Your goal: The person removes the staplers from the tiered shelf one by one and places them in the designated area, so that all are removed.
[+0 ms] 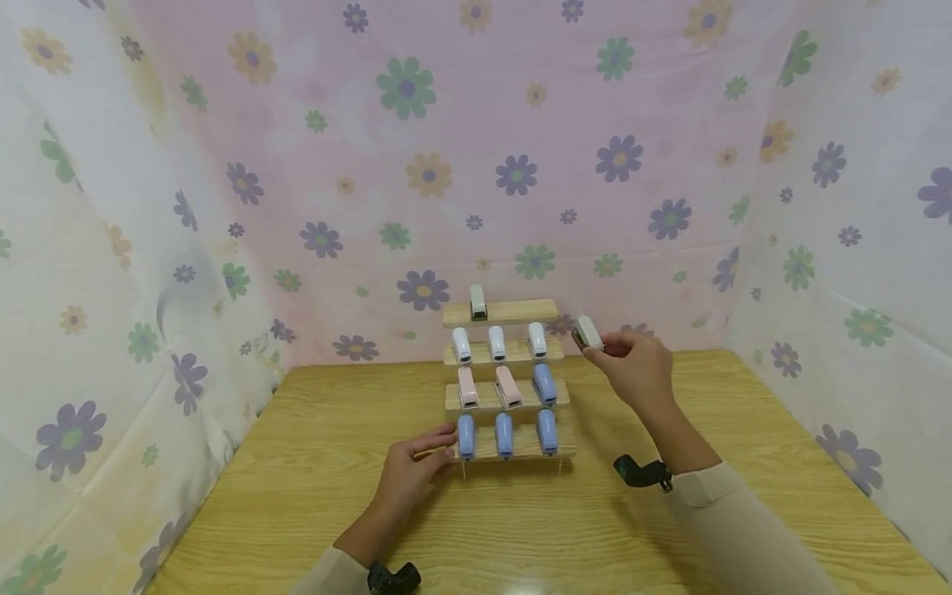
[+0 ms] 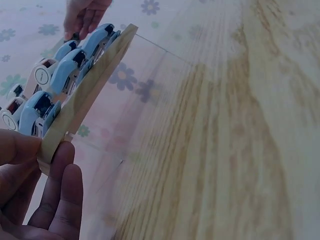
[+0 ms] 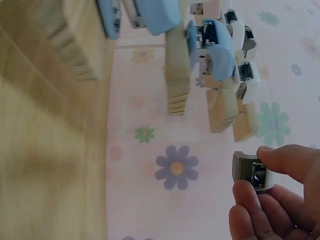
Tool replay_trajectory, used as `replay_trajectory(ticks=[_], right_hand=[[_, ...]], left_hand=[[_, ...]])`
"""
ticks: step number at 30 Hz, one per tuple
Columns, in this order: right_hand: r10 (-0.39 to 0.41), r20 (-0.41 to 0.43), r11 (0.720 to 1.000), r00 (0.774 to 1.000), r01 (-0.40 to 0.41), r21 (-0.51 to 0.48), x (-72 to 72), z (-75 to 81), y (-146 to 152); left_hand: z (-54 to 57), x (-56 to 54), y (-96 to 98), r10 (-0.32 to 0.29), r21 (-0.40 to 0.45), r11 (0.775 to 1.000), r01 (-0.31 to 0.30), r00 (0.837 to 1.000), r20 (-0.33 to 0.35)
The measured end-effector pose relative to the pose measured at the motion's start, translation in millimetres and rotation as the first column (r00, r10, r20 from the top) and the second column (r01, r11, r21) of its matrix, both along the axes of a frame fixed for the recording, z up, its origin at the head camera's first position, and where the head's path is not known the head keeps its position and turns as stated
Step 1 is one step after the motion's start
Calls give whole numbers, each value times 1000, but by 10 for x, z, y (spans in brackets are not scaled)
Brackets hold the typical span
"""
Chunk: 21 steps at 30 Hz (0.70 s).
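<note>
My right hand (image 1: 638, 372) pinches a small white stapler (image 1: 589, 333) between thumb and fingers, off the right end of a stepped wooden display rack (image 1: 528, 311). In the right wrist view the dark underside of this stapler (image 3: 250, 170) shows. My left hand (image 1: 412, 467) grips the left end of the rack's lowest board (image 2: 95, 95), thumb on one face and fingers beneath. Three blue staplers (image 1: 504, 435) stand on that board. Above them are two pink staplers (image 1: 508, 387) and a blue one (image 1: 545, 383), then three white staplers (image 1: 497, 343). A single white stapler (image 1: 478, 302) sits on the top board's left part.
The rack stands on a wood-grain table (image 1: 335, 430) on thin legs. A flower-patterned cloth (image 1: 476, 124) hangs behind the table and along both sides. Dark wrist devices (image 1: 643, 473) are strapped at both cuffs.
</note>
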State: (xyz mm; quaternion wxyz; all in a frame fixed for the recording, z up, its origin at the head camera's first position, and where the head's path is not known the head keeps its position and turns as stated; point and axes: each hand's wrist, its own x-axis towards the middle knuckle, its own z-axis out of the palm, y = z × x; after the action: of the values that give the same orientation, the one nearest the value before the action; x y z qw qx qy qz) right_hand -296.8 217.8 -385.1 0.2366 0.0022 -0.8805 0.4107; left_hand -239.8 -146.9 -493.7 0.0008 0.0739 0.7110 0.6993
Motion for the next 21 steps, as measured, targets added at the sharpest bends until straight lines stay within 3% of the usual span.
replay_trajectory(ticks=[10, 15, 21], right_hand=[[-7, 89, 1000, 996, 9, -21, 124, -324, 123], [-14, 124, 999, 992, 18, -31, 165, -413, 180], [-25, 212, 998, 977, 36, -48, 194, -512, 246]], left_hand=[[8, -39, -60, -36, -18, 999, 36, 999, 21], [21, -48, -87, -57, 6, 998, 56, 997, 49], [11, -75, -106, -86, 11, 996, 86, 996, 31]])
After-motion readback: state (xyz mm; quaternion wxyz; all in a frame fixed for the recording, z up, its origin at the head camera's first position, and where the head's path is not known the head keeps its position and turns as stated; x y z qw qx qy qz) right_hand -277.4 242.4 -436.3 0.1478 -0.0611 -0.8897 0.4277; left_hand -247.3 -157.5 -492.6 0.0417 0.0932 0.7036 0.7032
